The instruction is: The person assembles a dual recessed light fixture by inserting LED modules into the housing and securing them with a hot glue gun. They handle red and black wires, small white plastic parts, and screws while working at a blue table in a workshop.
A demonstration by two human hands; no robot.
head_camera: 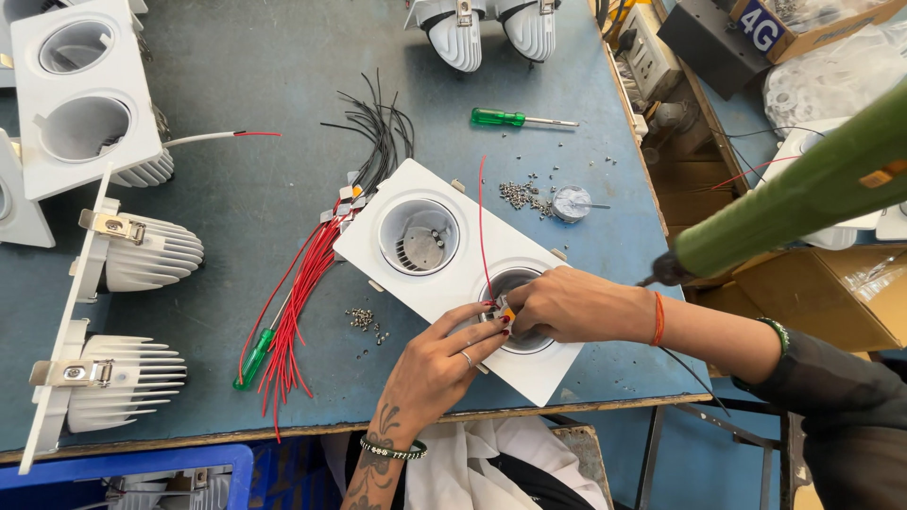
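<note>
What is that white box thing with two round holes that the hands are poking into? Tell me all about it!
It is a white twin light housing, a flat rectangular frame that looks like painted metal or plastic, lying slantwise on the blue-grey table. Its upper round hole stands open, showing a white cup with a grey ribbed disc and small screws inside. The left hand and right hand meet over the lower hole, pinching a small part. A thin red wire crosses the frame.

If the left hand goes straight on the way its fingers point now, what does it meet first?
The left hand points up-right into the nearer opening of the white twin housing; it would probably meet the right hand first, which its fingertips almost touch.
</note>
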